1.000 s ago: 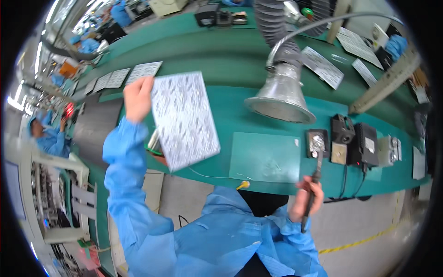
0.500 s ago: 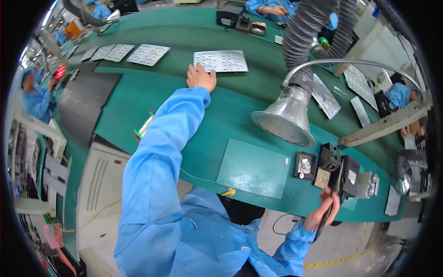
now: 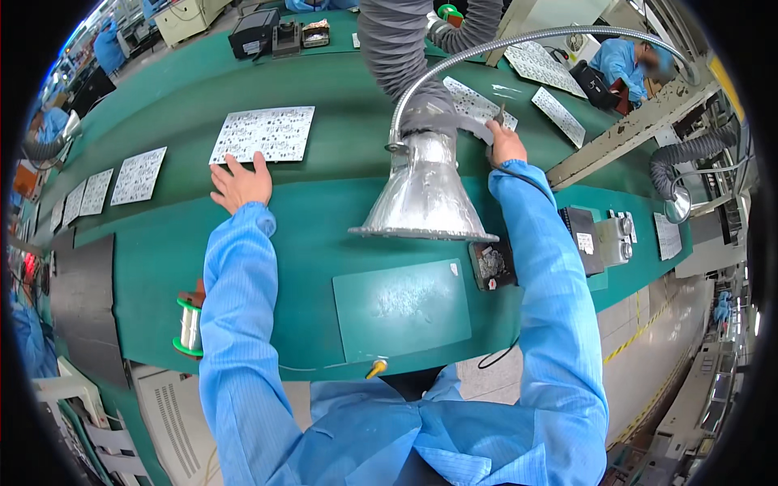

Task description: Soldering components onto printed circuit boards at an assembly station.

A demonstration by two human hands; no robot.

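My left hand (image 3: 241, 185) lies with spread fingers at the near edge of a white circuit board panel (image 3: 263, 134), fingertips touching its lower side. The panel carries many small dark parts. Beyond the metal fume funnel (image 3: 425, 190), my right hand (image 3: 506, 147) is closed round a soldering iron (image 3: 500, 117) whose tip points upward. A black cord (image 3: 525, 180) runs from it back along my right sleeve. Another panel (image 3: 478, 104) lies just behind the iron. Part of the grip is hidden by my fingers.
A ribbed grey duct (image 3: 393, 53) and a curved metal hose (image 3: 519, 34) hang over the table. Nearer stand a solder spool (image 3: 189, 328), a green mat (image 3: 356, 336), a small dark tray (image 3: 493, 266) and a black box (image 3: 582, 239). More panels (image 3: 139, 175) line the left.
My right hand has risen from beside the iron's stand and reached forward past the funnel with the soldering iron. My left hand stays at the panel, fingers spread. The view has swung right.
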